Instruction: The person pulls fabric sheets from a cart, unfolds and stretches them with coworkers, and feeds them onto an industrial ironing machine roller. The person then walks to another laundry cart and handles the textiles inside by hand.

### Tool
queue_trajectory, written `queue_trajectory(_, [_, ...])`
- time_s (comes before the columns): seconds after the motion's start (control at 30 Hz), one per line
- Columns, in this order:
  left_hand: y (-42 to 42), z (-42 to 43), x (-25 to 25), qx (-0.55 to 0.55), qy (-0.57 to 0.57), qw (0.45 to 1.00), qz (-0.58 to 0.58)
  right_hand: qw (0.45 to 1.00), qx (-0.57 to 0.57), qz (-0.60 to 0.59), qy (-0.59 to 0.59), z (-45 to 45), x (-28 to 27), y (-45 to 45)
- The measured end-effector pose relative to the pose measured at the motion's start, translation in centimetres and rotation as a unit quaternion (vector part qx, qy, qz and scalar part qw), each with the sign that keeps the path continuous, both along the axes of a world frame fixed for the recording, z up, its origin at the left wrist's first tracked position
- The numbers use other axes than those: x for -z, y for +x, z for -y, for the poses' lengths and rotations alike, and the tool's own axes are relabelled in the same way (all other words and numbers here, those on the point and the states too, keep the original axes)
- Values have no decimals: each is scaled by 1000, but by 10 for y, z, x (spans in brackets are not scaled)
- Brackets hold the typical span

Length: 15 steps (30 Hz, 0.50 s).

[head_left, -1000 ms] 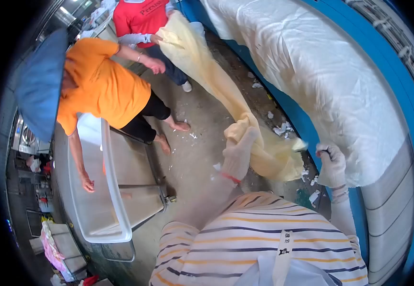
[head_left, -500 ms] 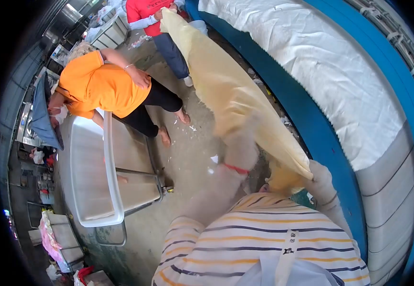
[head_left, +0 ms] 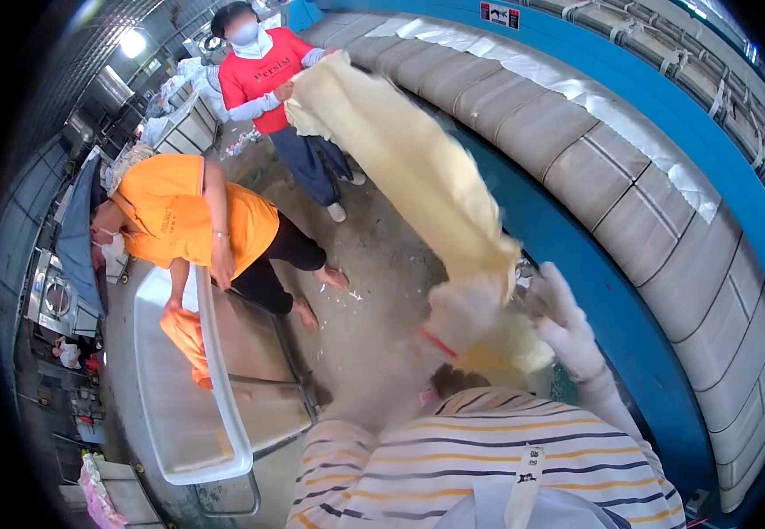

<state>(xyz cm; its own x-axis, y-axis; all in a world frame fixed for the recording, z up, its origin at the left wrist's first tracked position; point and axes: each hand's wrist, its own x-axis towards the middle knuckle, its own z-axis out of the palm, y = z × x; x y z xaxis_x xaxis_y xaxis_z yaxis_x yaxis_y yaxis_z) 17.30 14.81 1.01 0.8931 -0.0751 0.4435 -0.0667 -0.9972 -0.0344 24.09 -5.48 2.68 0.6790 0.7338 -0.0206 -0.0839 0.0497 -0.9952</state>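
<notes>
Beginning at the lower edge of the frame, the wearer's striped shirt [head_left: 506, 450] is nearest. Just above it are the two gloved hands, well apart from each other. The left hand [head_left: 466, 309], blurred, is at the near end of a long yellow cloth [head_left: 409, 159]; whether its fingers are closed on it cannot be told. The right hand [head_left: 569, 324] has its thumb and fingers spread, just beside the cloth's lower portion; contact is not certain.

The cloth lies ahead of the hands, its long axis running from the centre of the frame to the upper middle; the left hand is nearer to its main length. Its right edge slants alongside the blue panel [head_left: 576, 238], which limits room on the right, with a grey padded surface [head_left: 612, 203] beyond. On the left, floor [head_left: 373, 238] shows between the cloth and a white bin [head_left: 210, 470].

At that bin, a person in orange [head_left: 197, 212] holds orange fabric [head_left: 186, 339]. Farthest, a person in red [head_left: 268, 66] grips the cloth's upper end.
</notes>
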Motion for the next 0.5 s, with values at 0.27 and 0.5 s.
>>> queue_trajectory(0.27, [-103, -6, 35, -172, -304, 929, -121, 996, 82, -41, -10, -126, 74, -32])
queue_trajectory(0.5, [-141, -22, 117, -162, -485, 843, -165, 967, 52, 251, -12, -168, -47, 0])
